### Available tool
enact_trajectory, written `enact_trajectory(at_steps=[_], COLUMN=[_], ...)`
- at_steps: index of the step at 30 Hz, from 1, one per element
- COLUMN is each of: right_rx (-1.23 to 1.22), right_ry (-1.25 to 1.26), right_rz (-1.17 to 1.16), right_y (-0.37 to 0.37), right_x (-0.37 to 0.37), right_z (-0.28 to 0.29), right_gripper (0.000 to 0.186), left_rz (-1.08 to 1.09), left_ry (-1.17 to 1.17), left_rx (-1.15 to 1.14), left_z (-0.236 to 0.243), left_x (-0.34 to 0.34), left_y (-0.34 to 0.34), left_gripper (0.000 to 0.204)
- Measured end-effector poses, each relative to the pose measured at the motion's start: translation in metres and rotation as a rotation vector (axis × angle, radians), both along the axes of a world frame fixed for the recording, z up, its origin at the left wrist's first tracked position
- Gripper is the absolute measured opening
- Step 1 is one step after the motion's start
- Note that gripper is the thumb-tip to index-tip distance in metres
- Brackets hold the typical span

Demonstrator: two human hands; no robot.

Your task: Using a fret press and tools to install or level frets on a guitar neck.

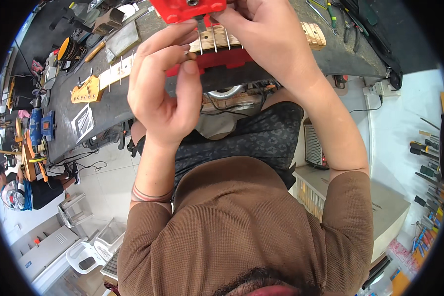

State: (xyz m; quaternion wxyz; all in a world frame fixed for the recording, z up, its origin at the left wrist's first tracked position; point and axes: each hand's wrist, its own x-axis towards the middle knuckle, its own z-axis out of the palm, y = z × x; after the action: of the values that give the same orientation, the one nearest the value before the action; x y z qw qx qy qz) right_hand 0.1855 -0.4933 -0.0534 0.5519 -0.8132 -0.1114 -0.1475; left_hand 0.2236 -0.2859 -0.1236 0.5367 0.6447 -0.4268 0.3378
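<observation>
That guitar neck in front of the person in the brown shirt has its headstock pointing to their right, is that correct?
Not quite: the headstock points to the person's left, as the head view shows. The guitar neck is indeed in front of the person in the brown shirt.

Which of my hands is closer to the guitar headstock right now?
Left. Your left hand is to the right of the guitar headstock, apart from it; your right hand is farther right, beside the red tool.
</observation>
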Motion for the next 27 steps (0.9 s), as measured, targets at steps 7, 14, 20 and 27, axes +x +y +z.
enact_trajectory(at_steps=[7, 14, 20, 27], right_rx=[-0.272, -0.122, -0.279, -0.045], right_ry=[-0.225, 0.092, -0.007, 0.054], right_rz=[-0.181, -0.083, -0.065, 0.063], right_y=[0.012, 0.014, 0.0, 0.003], right_x=[0.016, 0.02, 0.016, 0.026], right_z=[-0.029, -0.009, -0.011, -0.026], right_gripper=[0.019, 0.032, 0.034, 0.038], left_rz=[-0.062, -0.041, -0.048, -0.08], left_ry=[-0.014, -0.075, -0.041, -0.054], left_rx=[0.009, 0.039, 0.043, 0.005], left_z=[0.002, -0.002, -0.004, 0.001], left_x=[0.003, 0.007, 0.002, 0.004], left_y=[-0.007, -0.004, 0.0, -0.005], left_gripper=[0.013, 0.015, 0.015, 0.014])
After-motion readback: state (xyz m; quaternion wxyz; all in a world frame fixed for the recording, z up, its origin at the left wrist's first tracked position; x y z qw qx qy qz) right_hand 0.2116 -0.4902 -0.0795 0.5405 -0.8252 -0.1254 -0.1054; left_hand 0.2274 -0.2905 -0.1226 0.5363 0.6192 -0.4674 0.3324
